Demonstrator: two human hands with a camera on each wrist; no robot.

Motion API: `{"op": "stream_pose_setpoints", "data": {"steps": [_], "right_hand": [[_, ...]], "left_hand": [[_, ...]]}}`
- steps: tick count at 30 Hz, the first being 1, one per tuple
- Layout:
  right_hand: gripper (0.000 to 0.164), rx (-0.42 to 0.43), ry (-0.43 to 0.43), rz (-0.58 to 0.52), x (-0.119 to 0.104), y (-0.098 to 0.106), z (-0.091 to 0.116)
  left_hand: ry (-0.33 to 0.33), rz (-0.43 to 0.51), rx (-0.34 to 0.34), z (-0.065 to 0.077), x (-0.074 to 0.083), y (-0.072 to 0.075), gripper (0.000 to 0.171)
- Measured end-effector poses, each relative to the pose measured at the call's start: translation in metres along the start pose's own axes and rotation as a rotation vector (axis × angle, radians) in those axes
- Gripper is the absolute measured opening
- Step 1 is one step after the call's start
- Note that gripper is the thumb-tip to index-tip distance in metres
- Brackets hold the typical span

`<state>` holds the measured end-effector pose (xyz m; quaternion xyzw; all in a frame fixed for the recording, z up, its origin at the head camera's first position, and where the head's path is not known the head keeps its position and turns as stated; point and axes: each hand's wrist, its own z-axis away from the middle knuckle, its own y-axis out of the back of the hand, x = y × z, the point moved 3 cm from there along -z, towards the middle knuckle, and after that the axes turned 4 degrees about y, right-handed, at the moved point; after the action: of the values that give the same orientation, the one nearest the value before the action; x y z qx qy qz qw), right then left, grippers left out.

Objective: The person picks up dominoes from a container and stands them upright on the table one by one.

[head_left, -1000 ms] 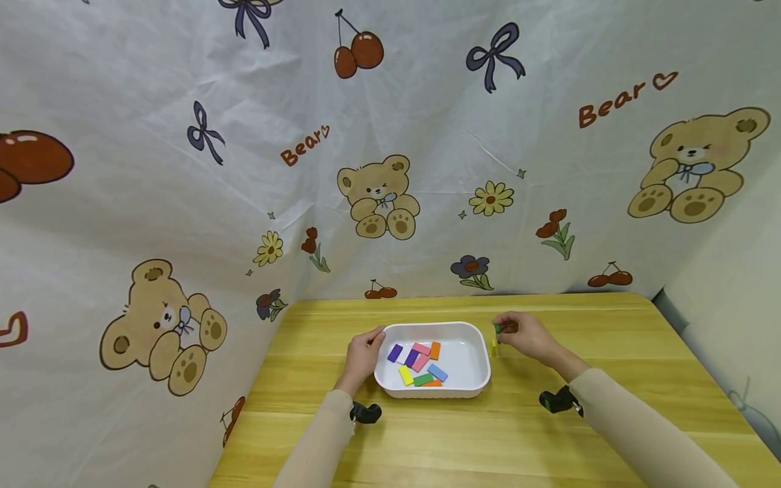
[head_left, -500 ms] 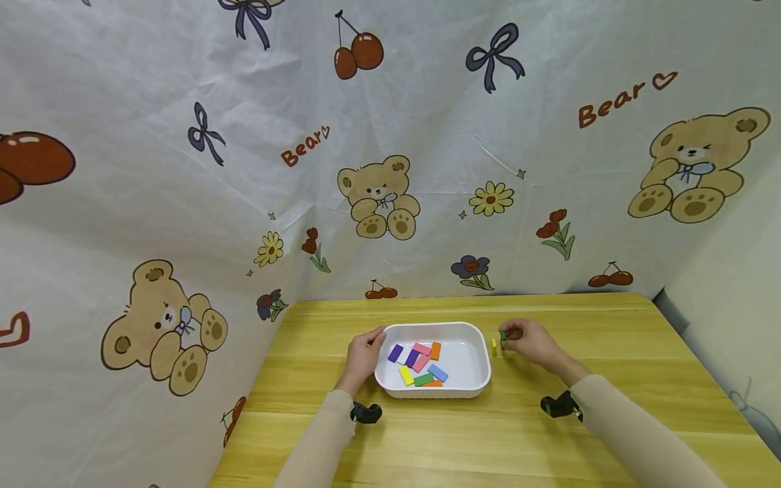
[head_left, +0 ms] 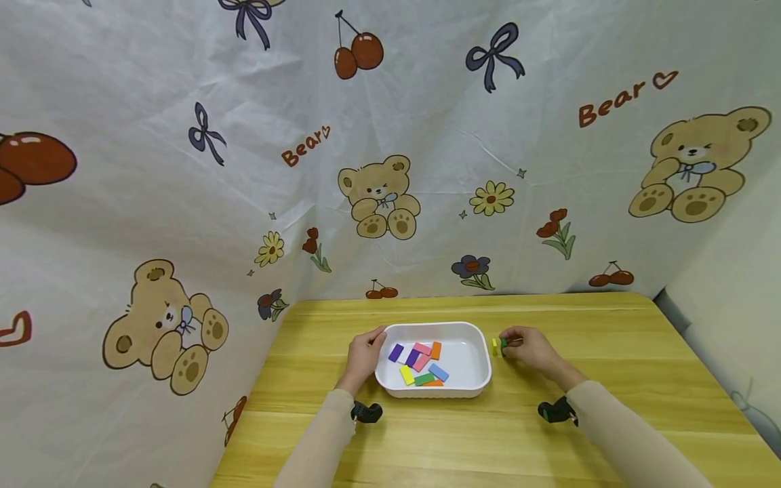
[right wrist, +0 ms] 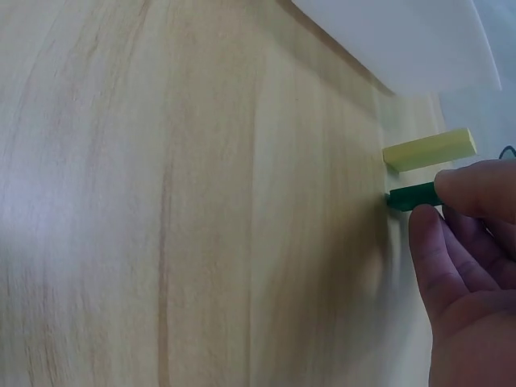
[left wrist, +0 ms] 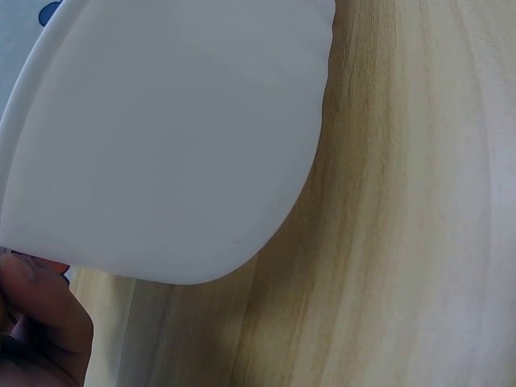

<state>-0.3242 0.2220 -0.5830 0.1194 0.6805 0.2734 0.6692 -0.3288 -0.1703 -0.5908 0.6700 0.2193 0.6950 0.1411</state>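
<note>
My left hand (head_left: 364, 354) grips the left end of a white plastic tray (head_left: 477, 388), thumb at the rim; the left wrist view shows the tray's outer wall (left wrist: 169, 145) beside the thumb. Between the thumb and fingers of my right hand (head_left: 532, 349) is a small green block (right wrist: 414, 196), pinched and held upright with its lower end at the tabletop. Beside it a yellow block (right wrist: 431, 150) stands on end, a narrow gap from the green one. Both are just right of the tray.
Inside the tray lie several flat blocks, among them a blue block (head_left: 438, 372), an orange block (head_left: 436, 350) and a purple block (head_left: 396, 352). The wooden table (head_left: 427, 447) ends at a patterned cloth (head_left: 427, 257) behind.
My right hand has moved down with the green block, bringing it from above the yellow block to standing height just right of it. The left hand and tray stay put.
</note>
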Motion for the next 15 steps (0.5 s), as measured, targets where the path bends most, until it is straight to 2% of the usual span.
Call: {"op": "stream_pose_setpoints", "data": {"steps": [7, 15], "right_hand": [[0.029, 0.013, 0.007, 0.012, 0.0009, -0.0029, 0.0003], [0.037, -0.01, -0.003, 0.046, -0.003, -0.0023, 0.0017]], "left_hand": [[0.019, 0.001, -0.008, 0.0002, -0.0012, -0.0013, 0.035], [0.02, -0.002, -0.008, 0.0004, 0.001, -0.0002, 0.036]]}}
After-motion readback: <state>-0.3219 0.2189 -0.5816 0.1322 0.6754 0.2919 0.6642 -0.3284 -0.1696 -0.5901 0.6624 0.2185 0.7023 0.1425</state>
